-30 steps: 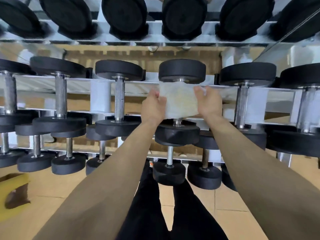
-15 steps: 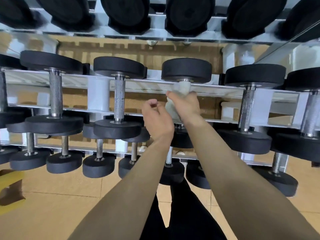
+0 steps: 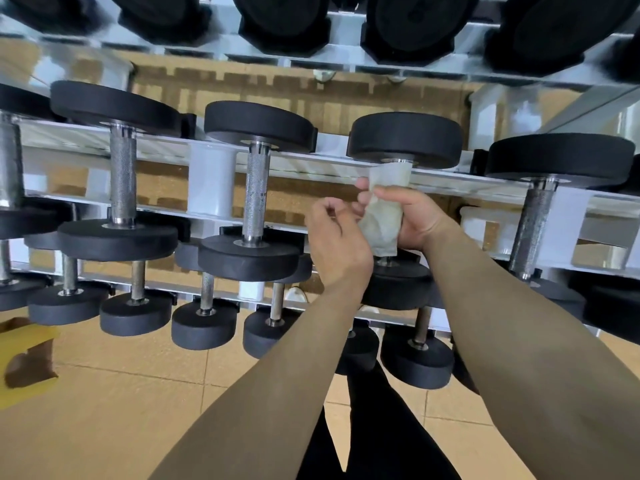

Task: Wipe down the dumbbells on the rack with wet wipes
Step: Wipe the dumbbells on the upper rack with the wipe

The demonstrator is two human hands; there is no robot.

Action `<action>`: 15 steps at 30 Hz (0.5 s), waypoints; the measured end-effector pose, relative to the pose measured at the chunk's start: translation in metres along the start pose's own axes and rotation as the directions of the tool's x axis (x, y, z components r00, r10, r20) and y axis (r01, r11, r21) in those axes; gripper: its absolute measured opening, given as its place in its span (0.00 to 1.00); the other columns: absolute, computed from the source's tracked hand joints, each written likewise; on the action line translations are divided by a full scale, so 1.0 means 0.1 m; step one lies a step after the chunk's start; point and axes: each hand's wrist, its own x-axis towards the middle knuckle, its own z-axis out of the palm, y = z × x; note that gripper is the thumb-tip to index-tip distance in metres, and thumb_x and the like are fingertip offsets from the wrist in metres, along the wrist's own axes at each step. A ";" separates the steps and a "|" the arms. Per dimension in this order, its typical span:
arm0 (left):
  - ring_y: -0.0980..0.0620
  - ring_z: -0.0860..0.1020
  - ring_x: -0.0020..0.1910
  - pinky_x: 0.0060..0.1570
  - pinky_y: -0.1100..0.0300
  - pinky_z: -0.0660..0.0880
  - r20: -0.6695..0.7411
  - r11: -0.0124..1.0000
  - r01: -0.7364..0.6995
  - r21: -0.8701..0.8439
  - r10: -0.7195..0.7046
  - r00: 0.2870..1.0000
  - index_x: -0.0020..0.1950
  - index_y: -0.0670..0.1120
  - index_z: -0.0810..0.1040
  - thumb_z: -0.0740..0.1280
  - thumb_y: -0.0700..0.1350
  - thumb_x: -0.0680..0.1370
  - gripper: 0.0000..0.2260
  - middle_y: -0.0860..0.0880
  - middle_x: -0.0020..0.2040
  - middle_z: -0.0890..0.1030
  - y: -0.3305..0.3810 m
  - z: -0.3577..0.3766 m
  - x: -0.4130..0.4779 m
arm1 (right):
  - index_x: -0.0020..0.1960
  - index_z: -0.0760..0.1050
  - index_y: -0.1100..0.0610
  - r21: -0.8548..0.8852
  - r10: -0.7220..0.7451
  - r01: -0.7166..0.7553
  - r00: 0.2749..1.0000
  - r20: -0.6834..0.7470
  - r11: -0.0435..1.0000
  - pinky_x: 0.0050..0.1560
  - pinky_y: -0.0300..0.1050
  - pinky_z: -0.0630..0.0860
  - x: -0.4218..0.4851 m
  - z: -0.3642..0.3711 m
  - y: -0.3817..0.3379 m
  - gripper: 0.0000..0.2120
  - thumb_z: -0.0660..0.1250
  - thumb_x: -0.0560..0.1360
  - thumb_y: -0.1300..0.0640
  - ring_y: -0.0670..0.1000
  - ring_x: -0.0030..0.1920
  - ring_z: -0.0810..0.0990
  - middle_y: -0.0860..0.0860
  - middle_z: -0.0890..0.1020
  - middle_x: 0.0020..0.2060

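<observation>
Head cam, downward (rack (image 3: 322,162) close)
</observation>
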 end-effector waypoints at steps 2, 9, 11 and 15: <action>0.53 0.74 0.50 0.51 0.58 0.67 -0.001 1.000 0.006 -0.008 -0.006 1.000 0.49 0.51 0.73 0.59 0.46 0.84 0.06 0.52 0.51 0.77 0.00 0.00 -0.01 | 0.41 0.82 0.55 0.072 0.001 -0.004 0.999 0.040 0.997 0.38 0.41 0.79 0.04 -0.02 0.02 0.10 0.81 0.65 0.54 0.46 0.32 0.79 0.47 0.77 0.30; 0.53 0.74 0.47 0.49 0.60 0.68 -0.008 1.000 -0.002 -0.009 0.002 1.000 0.46 0.54 0.72 0.58 0.45 0.84 0.08 0.52 0.48 0.77 0.00 0.00 -0.01 | 0.34 0.68 0.51 0.008 0.000 0.001 0.991 -0.136 1.000 0.30 0.39 0.66 0.11 0.02 -0.04 0.17 0.71 0.77 0.51 0.45 0.24 0.66 0.46 0.68 0.23; 0.53 0.75 0.47 0.49 0.59 0.68 -0.011 1.000 0.000 -0.017 0.000 1.000 0.45 0.55 0.71 0.59 0.45 0.83 0.09 0.52 0.48 0.77 0.00 0.00 -0.01 | 0.35 0.70 0.52 0.016 0.011 -0.008 0.975 -0.223 1.000 0.31 0.40 0.68 0.14 0.06 -0.06 0.15 0.70 0.78 0.54 0.46 0.24 0.68 0.47 0.70 0.24; 0.52 0.75 0.47 0.49 0.59 0.70 -0.011 0.999 -0.022 -0.031 0.022 1.000 0.45 0.54 0.72 0.59 0.44 0.83 0.08 0.52 0.48 0.78 -0.02 0.00 0.00 | 0.37 0.74 0.53 0.075 -0.020 0.040 0.969 -0.246 0.996 0.35 0.39 0.70 0.18 0.06 -0.10 0.11 0.73 0.76 0.56 0.46 0.26 0.70 0.48 0.73 0.26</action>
